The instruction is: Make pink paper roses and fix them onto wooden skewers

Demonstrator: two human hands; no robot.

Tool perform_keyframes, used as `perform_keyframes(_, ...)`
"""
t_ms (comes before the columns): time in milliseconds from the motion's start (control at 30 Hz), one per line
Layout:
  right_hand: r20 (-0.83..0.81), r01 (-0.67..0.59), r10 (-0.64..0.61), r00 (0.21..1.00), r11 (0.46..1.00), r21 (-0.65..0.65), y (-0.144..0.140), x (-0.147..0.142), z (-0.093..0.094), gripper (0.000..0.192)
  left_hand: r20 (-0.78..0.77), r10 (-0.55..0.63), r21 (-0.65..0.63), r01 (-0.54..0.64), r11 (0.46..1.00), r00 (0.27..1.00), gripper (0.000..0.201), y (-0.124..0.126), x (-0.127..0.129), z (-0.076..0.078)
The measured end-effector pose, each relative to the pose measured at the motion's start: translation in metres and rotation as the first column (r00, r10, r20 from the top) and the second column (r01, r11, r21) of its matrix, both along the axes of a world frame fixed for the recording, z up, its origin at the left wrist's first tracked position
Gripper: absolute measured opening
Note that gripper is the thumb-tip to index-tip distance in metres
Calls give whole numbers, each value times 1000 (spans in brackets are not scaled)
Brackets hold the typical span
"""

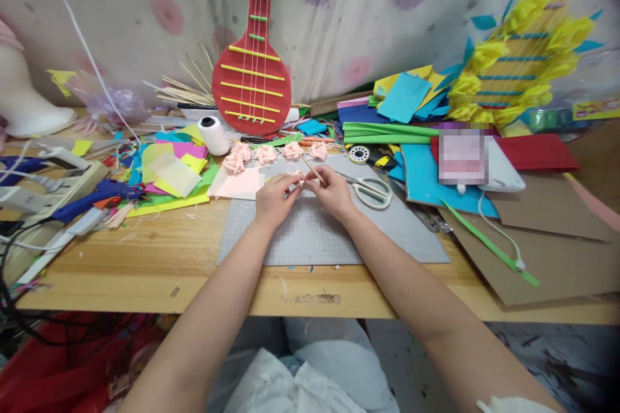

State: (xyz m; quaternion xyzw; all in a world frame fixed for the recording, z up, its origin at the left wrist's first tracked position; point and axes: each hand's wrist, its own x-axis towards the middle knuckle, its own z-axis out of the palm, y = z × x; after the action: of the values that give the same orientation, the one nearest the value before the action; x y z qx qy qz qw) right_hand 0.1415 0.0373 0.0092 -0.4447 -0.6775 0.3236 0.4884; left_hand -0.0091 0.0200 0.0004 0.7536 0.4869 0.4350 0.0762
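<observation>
Over the grey cutting mat [310,242], my left hand [275,199] pinches a small pale pink paper piece [300,182], mostly hidden by the fingers. My right hand [334,195] is closed on a thin wooden stick [312,169], its fingertips meeting the left ones at the paper. Behind the hands sits a row of several pink paper roses [266,154]. Flat pink paper squares [236,183] lie left of my left hand. Scissors with pale handles [372,192] rest on the mat just right of my right hand.
A red paper lute [252,87] leans against the curtain, and a yellow flowered one [513,64] stands at right. A white thread spool [214,135], coloured paper scraps [169,168] and a blue glue gun [97,199] are left; cardboard [523,258] overhangs the right side.
</observation>
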Motion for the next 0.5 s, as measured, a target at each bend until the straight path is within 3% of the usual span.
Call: perform_keyframes(500,15,-34,33,999,999,30,0,1,-1,10,-17,25,4,-25,1000,1000,26,-4,1,-1)
